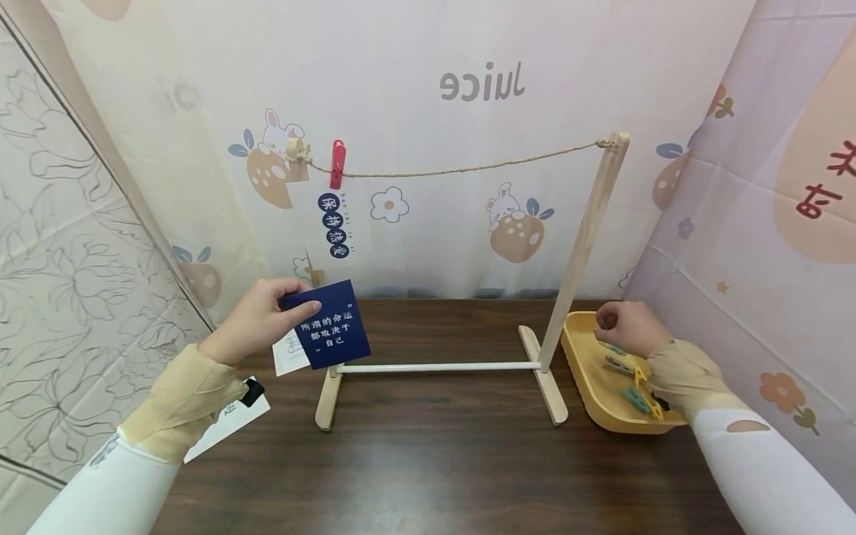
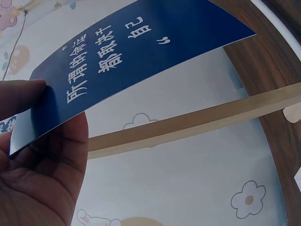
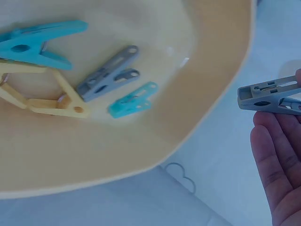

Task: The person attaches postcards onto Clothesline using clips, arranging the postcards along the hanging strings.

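A dark blue card (image 1: pixel 332 327) with white lettering is pinched by its edge between the thumb and fingers of my left hand (image 1: pixel 267 316), in front of the rack's left post. In the right wrist view, my right hand (image 3: pixel 282 155) pinches a grey clothespin (image 3: pixel 265 96) beside the rim of the yellow tray (image 1: pixel 588 379). Several clothespins lie in that tray, among them a teal one (image 3: pixel 40 42) and a smaller turquoise one (image 3: pixel 133 100). A red clothespin (image 1: pixel 337 165) clips a card with blue round lettering (image 1: pixel 334 225) to the rope (image 1: pixel 461 170).
The wooden rack stands mid-table, with a right post (image 1: pixel 588 230), feet and a white crossbar (image 1: pixel 435 368). White cards (image 1: pixel 234 425) lie at the left, partly hidden by my left arm. Patterned curtains (image 1: pixel 428 67) close off the back and sides.
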`<state>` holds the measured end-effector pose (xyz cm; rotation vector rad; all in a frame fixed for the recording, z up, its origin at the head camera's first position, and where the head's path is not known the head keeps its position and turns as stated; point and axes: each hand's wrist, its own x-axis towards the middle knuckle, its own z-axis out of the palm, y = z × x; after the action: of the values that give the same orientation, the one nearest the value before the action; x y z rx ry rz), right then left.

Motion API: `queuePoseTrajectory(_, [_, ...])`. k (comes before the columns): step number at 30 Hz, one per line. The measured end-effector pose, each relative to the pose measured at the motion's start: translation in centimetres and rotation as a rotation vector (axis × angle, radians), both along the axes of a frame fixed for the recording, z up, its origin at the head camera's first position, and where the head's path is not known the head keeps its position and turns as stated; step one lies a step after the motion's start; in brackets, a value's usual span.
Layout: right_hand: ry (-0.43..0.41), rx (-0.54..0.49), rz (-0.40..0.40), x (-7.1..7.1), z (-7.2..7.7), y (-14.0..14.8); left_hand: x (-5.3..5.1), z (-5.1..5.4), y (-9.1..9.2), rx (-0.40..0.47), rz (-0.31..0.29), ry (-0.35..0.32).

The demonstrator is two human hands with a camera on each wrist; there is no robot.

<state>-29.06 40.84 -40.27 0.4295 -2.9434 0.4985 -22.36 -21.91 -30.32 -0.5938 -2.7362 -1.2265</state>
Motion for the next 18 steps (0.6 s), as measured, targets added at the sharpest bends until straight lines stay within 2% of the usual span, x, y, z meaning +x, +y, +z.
queuePoseTrajectory(4, [0.011,-0.043,-0.004,0.6,1.2,-0.3,0.1,0.4,0.3,0.017,0.003,-0.007])
queuePoseTrajectory(8, [0.061,-0.067,0.008,1.1,2.2,-0.7,0.1,0.8,0.7,0.015,0.007,-0.005])
queuePoseTrajectory(15, [0.101,-0.081,0.022,1.5,3.6,-1.6,-0.3,1.4,1.6,-0.031,0.020,0.071])
queuePoseTrajectory(18, [0.119,-0.082,0.030,1.9,4.3,-2.3,-0.5,1.6,1.8,-0.034,0.017,0.082])
